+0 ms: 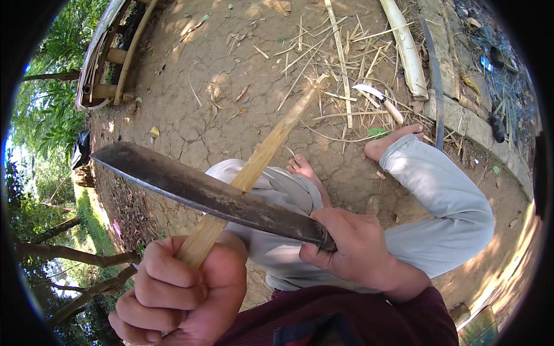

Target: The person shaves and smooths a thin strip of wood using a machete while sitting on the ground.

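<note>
My left hand (179,294) is closed in a fist around the lower end of a flat wooden strip (268,151), which looks like split bamboo. The strip slants up and away to the right, and its far end is narrow and frayed. With my right hand (358,248) I grip a machete (173,176) near the base of its blade; its handle is hidden in my palm. The broad, dark, worn blade points left and crosses over the strip a little above my left fist. Its brighter edge faces toward me.
My bent legs in pale trousers (444,196) spread below the hands. A small curved knife (392,109) lies near my right foot among strips and shavings (340,57). Beyond are a pale pole (407,52), a long dark bar (435,86) and a kerb (487,138). Far left stands a bamboo bench (135,55).
</note>
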`<state>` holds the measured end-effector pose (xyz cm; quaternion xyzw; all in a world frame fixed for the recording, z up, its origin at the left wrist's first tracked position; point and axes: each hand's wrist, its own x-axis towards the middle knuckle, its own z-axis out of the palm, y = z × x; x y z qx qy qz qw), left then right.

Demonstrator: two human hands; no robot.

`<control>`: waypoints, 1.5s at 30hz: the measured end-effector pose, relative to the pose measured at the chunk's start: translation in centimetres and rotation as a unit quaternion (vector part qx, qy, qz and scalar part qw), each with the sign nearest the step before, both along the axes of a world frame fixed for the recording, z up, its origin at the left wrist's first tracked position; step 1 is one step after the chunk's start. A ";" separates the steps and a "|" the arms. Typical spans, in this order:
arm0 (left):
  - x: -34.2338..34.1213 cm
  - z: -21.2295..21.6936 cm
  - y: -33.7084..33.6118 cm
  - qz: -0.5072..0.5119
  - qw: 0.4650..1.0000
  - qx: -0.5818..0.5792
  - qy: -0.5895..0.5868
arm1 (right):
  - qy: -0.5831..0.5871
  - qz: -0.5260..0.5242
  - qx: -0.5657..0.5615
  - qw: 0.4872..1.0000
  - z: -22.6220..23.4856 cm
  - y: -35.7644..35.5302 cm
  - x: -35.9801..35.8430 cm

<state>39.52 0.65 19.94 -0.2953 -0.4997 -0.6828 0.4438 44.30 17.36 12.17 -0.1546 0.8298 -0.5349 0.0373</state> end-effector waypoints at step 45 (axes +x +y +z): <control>-0.5 0.1 2.1 0.046 0.998 -0.012 0.037 | -0.066 -0.092 0.056 0.992 -3.7 0.2 -1.5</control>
